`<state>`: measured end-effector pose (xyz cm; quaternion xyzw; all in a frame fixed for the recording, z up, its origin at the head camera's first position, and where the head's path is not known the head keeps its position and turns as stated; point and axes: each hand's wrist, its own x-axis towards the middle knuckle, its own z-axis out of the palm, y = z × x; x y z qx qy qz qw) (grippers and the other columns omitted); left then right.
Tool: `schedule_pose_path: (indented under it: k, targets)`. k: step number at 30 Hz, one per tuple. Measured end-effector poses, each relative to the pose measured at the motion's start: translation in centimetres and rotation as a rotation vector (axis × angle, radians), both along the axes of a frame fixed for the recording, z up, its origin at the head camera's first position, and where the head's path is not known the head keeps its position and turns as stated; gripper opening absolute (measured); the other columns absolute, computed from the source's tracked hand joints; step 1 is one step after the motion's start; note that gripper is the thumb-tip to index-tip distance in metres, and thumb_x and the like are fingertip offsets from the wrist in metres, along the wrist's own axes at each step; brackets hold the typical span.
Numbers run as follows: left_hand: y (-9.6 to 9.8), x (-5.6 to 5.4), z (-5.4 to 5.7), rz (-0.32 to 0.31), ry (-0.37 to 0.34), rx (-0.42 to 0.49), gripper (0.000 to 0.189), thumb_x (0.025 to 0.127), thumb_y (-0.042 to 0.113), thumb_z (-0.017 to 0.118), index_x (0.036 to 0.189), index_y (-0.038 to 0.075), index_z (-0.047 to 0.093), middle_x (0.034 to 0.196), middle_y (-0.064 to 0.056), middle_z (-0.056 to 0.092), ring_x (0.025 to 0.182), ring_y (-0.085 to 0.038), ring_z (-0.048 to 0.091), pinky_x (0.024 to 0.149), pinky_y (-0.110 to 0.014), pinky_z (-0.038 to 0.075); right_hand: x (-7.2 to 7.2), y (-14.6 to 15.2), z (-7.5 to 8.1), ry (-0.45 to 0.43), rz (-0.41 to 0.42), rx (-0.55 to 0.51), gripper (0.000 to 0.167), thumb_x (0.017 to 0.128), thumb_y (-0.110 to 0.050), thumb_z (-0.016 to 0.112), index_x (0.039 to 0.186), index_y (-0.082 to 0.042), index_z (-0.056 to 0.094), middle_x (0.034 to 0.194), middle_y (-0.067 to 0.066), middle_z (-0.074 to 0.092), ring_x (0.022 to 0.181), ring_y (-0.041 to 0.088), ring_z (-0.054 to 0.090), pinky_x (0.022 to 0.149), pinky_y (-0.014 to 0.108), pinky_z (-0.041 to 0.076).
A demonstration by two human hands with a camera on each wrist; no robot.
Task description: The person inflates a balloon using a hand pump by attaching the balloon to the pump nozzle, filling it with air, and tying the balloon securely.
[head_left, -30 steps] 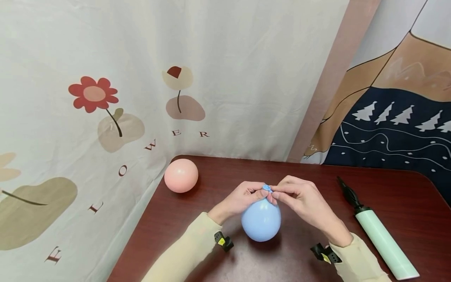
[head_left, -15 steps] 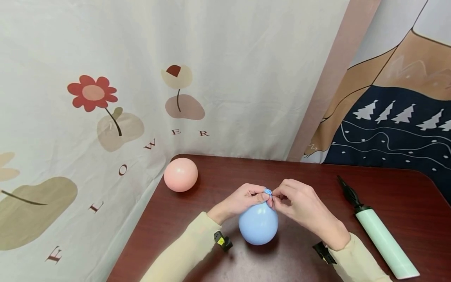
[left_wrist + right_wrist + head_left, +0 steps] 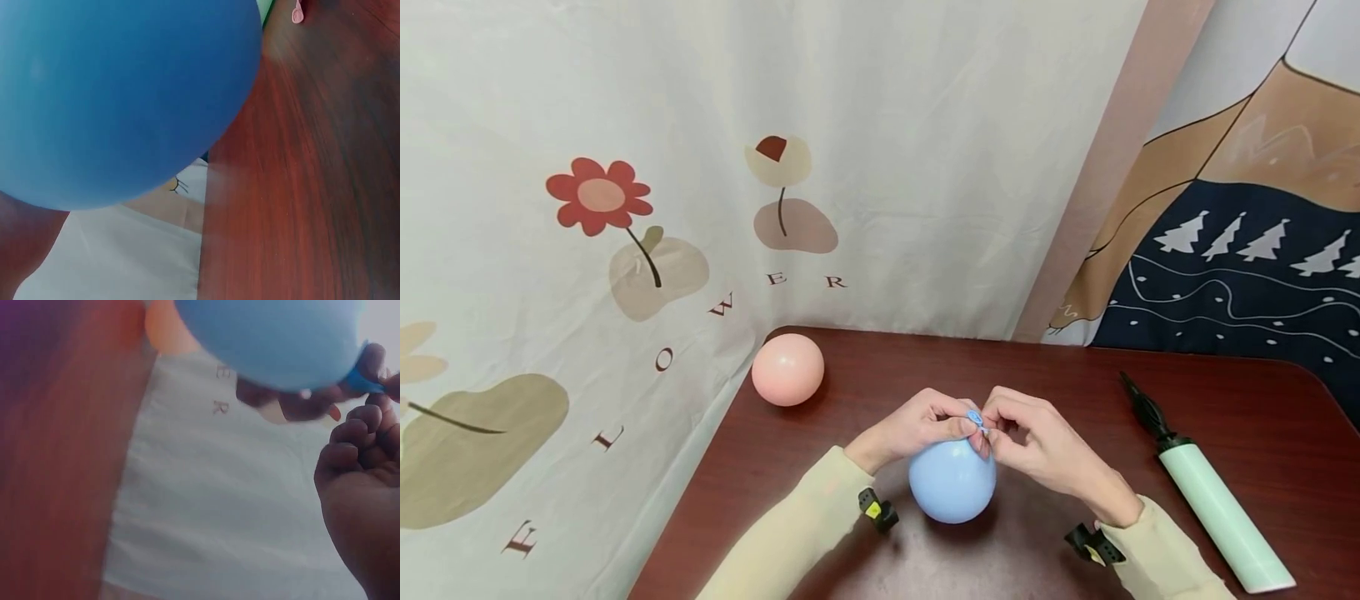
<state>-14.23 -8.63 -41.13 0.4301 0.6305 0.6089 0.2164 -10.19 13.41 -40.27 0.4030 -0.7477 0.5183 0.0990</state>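
A round, inflated blue balloon hangs beneath both hands near the middle of the table, its neck uppermost. My left hand pinches the neck between thumb and fingers. From the other side, my right hand pinches the neck's end with thumb and forefinger. In the right wrist view the stretched neck runs to the fingertips, and the other fingers of the right hand are curled. The balloon fills much of the left wrist view and hides the left hand's grip there.
An inflated pink balloon rests at the table's back left corner. On the right lies a mint-green hand pump with a black nozzle. A small uninflated pink balloon shows in the left wrist view. A printed curtain hangs behind the dark red table.
Both hands have come down slightly with the blue balloon. The right fingers have shifted about the neck, and its lip has turned from a round ring to a narrow fold.
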Motion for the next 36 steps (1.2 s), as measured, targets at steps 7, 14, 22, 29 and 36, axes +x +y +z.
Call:
schedule_pose_path:
  k: [7,14,22,29,36]
  targets:
    - [0.2,0.1,-0.4,0.0,0.075,-0.002,0.031,0.105,0.018,0.062,0.091,-0.007,0.073,0.099,-0.024,0.07,0.104,-0.014,0.064,0.09,-0.032,0.054,0.2,0.3,-0.3,-0.235,0.092,0.006,0.034,0.085,0.009,0.062,0.08,-0.023,0.051,0.081,-0.006,0.047,0.074,0.01,0.048,0.059,0.03,0.041]
    - [0.3,0.0,-0.5,0.004,0.078,-0.036,0.016,0.1,-0.003,0.062,0.089,-0.007,0.073,0.102,-0.024,0.069,0.105,-0.012,0.063,0.086,-0.03,0.055,0.9,-0.2,-0.7,-0.186,-0.023,-0.045,0.039,0.082,0.008,0.069,0.069,-0.022,0.047,0.071,-0.006,0.043,0.064,0.01,0.044,0.05,0.025,0.036]
    - [0.0,0.0,0.1,0.026,0.086,-0.052,0.014,0.1,-0.003,0.062,0.092,-0.008,0.074,0.101,-0.023,0.07,0.102,-0.011,0.064,0.085,-0.03,0.055,1.4,-0.5,-0.6,0.01,-0.218,-0.039,0.041,0.078,0.005,0.071,0.068,-0.03,0.051,0.07,-0.018,0.048,0.059,0.0,0.044,0.048,0.016,0.035]
    - [0.1,0.1,0.2,0.056,0.127,-0.065,0.012,0.098,-0.005,0.064,0.095,-0.007,0.075,0.1,-0.021,0.072,0.101,-0.01,0.065,0.083,-0.03,0.056,0.3,-0.5,-0.6,0.468,-0.304,-0.014,0.018,0.089,-0.008,0.061,0.075,-0.018,0.056,0.076,-0.011,0.056,0.061,-0.001,0.051,0.053,0.01,0.043]
    - [0.3,0.4,-0.4,0.15,0.137,-0.038,0.017,0.102,0.005,0.063,0.096,-0.005,0.076,0.097,-0.018,0.072,0.103,-0.012,0.065,0.088,-0.032,0.056,-0.3,-0.3,-0.2,0.783,-0.448,0.109,0.028,0.105,-0.02,0.054,0.081,-0.005,0.059,0.082,0.002,0.059,0.058,0.007,0.054,0.046,0.018,0.045]
